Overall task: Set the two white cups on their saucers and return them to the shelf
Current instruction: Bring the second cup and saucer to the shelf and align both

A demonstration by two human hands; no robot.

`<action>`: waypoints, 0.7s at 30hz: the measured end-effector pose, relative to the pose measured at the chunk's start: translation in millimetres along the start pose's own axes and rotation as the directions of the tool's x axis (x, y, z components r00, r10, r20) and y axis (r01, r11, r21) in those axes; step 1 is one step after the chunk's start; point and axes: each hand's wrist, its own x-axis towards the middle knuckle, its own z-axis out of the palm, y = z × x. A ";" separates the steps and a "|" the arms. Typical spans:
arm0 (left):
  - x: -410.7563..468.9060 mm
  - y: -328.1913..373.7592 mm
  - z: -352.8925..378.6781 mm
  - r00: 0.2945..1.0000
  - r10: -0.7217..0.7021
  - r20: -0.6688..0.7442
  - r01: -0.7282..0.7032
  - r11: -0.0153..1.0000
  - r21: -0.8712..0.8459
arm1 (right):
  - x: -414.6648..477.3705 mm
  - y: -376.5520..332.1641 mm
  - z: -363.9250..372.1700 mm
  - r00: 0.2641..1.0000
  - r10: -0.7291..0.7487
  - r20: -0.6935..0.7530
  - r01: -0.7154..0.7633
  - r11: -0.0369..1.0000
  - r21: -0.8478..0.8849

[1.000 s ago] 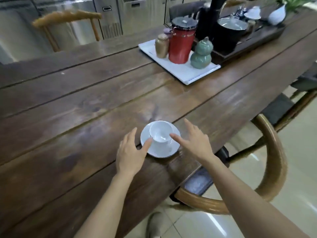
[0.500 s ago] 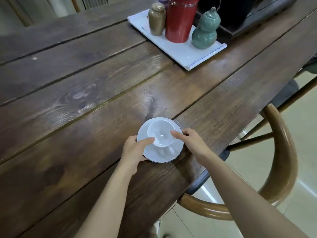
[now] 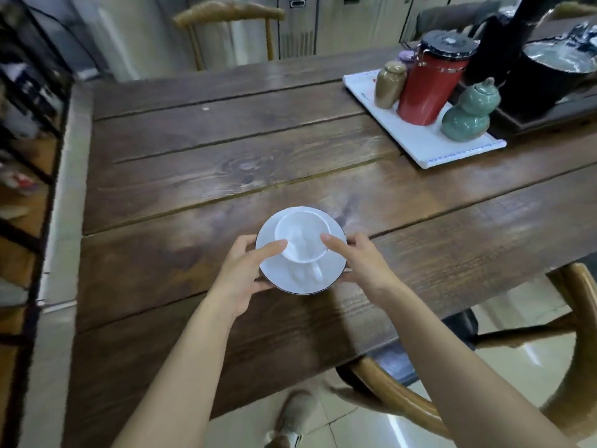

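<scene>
A white cup (image 3: 302, 236) stands upright on a white saucer (image 3: 274, 273), its handle toward me. Both hands hold the saucer by its edges, raised a little above the wooden table (image 3: 200, 176). My left hand (image 3: 244, 270) grips the saucer's left rim with the thumb lying against the cup. My right hand (image 3: 361, 263) grips the right rim, thumb likewise against the cup. Only one cup and one saucer are in view. A dark metal shelf (image 3: 26, 163) runs down the far left, blurred.
A white tray (image 3: 416, 140) at the back right carries a red canister (image 3: 426, 82), a tan jar (image 3: 389, 84) and a green gourd jar (image 3: 468, 113). Behind the tray sits a dark tea tray with a black kettle (image 3: 549, 72). A curved wooden chair (image 3: 575, 367) stands right of me.
Both hands went from open beside the saucer to gripping its rim, and the cup and saucer have come up off the table. My view has swung left, bringing the shelf in.
</scene>
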 end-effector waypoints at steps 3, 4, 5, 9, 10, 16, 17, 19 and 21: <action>-43.0 -17.9 -26.9 0.992 0.047 -0.120 -0.055 0.997 -0.061 | -19.4 5.4 26.9 0.990 -0.054 0.127 0.060 0.998 -0.037; -68.5 -29.9 -39.4 0.980 0.070 -0.184 -0.091 0.990 -0.105 | -34.6 8.9 41.7 0.978 -0.073 0.196 0.088 0.994 -0.065; -88.7 -39.5 -49.4 0.969 0.088 -0.233 -0.123 0.983 -0.138 | -47.0 12.1 54.1 0.963 -0.096 0.252 0.121 0.989 -0.085; -154.4 -68.9 -77.4 0.926 0.088 -0.366 -0.174 0.963 -0.207 | -87.5 26.0 89.9 0.913 -0.102 0.396 0.171 0.975 -0.142; -175.5 -78.8 -84.4 0.908 0.082 -0.410 -0.189 0.955 -0.229 | -104.2 29.7 100.9 0.896 -0.099 0.433 0.179 0.973 -0.147; -303.0 -143.1 -118.8 0.760 0.015 -0.649 -0.306 0.890 -0.337 | -197.7 66.6 169.4 0.734 -0.045 0.677 0.261 0.940 -0.221; -321.6 -155.8 -124.1 0.737 -0.007 -0.676 -0.324 0.874 -0.362 | -211.5 74.4 180.9 0.702 -0.025 0.712 0.282 0.927 -0.246; -357.7 -181.5 -136.4 0.680 -0.040 -0.732 -0.369 0.844 -0.389 | -242.7 88.6 202.3 0.639 -0.012 0.769 0.320 0.913 -0.252; -390.8 -204.9 -147.4 0.618 -0.065 -0.783 -0.410 0.824 -0.392 | -272.9 103.1 223.2 0.591 0.009 0.807 0.343 0.902 -0.261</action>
